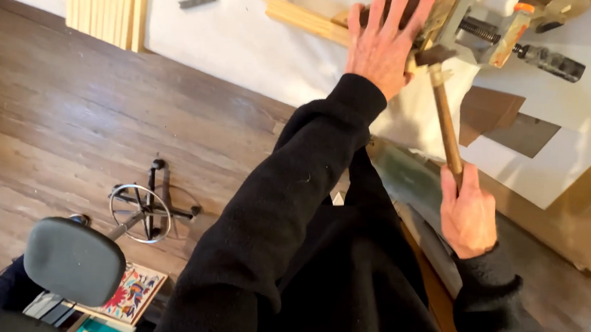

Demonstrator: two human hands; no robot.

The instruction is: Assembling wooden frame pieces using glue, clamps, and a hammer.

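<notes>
White-covered surface up top, dark wood floor beneath, a grey padded chair at lower left with a brightly patterned square tile beside it. Left hand lies flat, fingers spread, pressing a pale wood frame held in a grey corner clamp. Right hand is clenched around a hammer, its head touching the frame's clamped corner.
</notes>
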